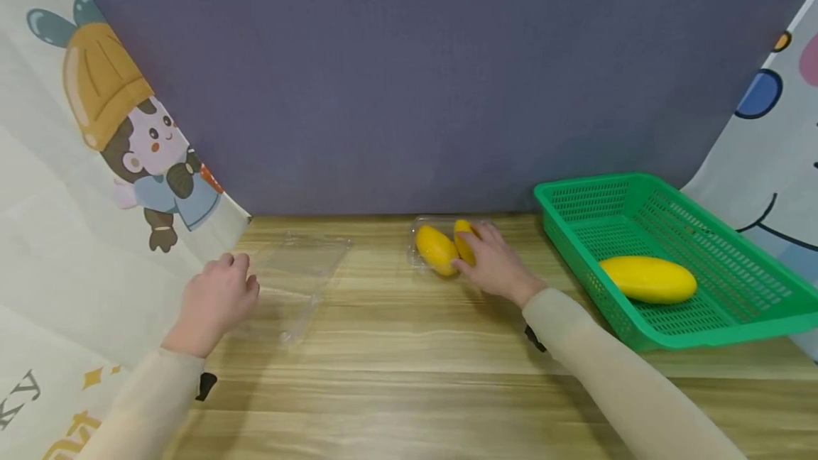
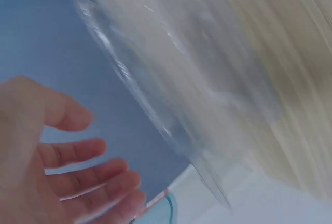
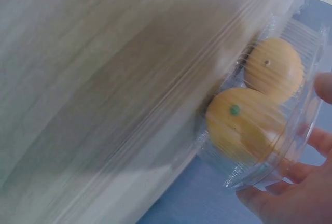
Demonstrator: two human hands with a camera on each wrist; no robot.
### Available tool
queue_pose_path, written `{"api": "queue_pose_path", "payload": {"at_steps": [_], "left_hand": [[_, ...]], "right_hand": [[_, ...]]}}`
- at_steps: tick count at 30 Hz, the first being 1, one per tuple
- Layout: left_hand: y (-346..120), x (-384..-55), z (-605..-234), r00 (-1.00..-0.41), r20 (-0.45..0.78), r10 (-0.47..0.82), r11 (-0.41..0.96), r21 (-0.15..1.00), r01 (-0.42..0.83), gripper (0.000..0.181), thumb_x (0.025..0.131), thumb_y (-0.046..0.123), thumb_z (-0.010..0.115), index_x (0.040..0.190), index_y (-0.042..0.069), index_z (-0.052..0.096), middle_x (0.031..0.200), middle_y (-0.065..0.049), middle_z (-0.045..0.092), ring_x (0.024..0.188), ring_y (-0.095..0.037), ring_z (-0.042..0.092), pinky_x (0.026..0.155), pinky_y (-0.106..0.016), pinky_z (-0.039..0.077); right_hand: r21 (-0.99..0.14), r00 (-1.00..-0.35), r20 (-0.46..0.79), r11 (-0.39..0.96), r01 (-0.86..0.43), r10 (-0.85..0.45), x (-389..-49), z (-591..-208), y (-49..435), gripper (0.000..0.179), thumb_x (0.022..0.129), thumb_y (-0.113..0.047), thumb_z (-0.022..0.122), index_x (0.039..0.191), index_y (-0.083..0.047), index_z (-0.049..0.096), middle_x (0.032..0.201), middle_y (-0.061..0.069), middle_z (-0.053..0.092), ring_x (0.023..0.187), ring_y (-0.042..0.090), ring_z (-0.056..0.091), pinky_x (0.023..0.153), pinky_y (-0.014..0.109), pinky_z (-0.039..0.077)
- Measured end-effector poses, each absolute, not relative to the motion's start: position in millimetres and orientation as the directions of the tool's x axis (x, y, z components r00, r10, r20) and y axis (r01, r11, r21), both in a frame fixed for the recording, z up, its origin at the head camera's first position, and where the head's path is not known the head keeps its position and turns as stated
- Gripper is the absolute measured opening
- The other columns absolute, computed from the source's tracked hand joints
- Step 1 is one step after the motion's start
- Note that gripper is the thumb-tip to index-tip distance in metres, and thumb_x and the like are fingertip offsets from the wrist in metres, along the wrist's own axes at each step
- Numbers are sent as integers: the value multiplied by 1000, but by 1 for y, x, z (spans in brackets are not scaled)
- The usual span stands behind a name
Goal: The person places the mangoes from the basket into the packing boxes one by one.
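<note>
Two yellow mangoes, a left one (image 1: 436,250) and a right one (image 1: 464,241), sit side by side in a small clear plastic container (image 1: 415,220) at the back of the table. My right hand (image 1: 491,260) reaches over its right side, thumb and fingers spread around the right mango. In the right wrist view the fingertips (image 3: 282,168) are at the container's rim, with a gap between thumb and fingers. My left hand (image 1: 214,297) hovers at the left edge of a larger clear plastic box (image 1: 300,268), holding nothing. Its fingers (image 2: 88,175) are loosely bent in the left wrist view.
On the right stands a green slotted basket (image 1: 578,261), with a long yellow fruit (image 1: 650,279) inside. A dark panel (image 1: 396,84) closes the table's back. Printed cloths (image 1: 57,218) hang on both sides.
</note>
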State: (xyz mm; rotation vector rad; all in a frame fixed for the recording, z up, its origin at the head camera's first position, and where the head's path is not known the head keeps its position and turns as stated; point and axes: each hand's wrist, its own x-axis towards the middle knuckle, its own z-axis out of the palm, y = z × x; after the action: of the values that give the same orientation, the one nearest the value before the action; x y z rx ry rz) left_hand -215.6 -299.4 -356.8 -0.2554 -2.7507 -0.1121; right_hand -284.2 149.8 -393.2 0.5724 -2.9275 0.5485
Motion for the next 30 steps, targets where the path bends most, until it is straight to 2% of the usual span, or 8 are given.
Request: {"api": "queue_pose_path", "payload": {"at_steps": [5,16,23,30], "left_hand": [[-313,-217,-362,-933,334,135,990,-7,141,19,86,10,59,86,-8,52,77,-23,51,70,-47,55,54,-62,49],[-346,-230,-364,-997,63,45,996,73,50,28,93,15,47,96,-11,58,88,-29,57,83,-55,58,63,-68,50],[-370,-238,-372,-998,-22,59,980,192,54,27,99,18,46,88,0,64,95,-29,66,84,-45,64,67,-59,52],[-375,-244,-375,-997,-13,75,948,310,68,33,100,16,50,103,-11,68,101,-30,67,86,-44,64,74,-57,52]], "right_hand": [[-326,-921,181,862,-388,-345,-287,-395,150,61,100,-40,63,148,-4,49,159,27,29,148,49,20,119,64,22],[-344,-928,178,862,-371,-328,-292,-397,151,59,102,-39,62,148,-5,49,160,25,28,149,48,18,120,63,21],[-329,-929,167,870,-368,-331,-293,-396,152,60,102,-41,61,150,-6,47,160,26,27,149,48,18,120,63,21],[-303,-929,162,879,-368,-333,-294,-396,154,61,102,-41,60,151,-7,46,161,26,26,148,48,19,119,64,21]]}}
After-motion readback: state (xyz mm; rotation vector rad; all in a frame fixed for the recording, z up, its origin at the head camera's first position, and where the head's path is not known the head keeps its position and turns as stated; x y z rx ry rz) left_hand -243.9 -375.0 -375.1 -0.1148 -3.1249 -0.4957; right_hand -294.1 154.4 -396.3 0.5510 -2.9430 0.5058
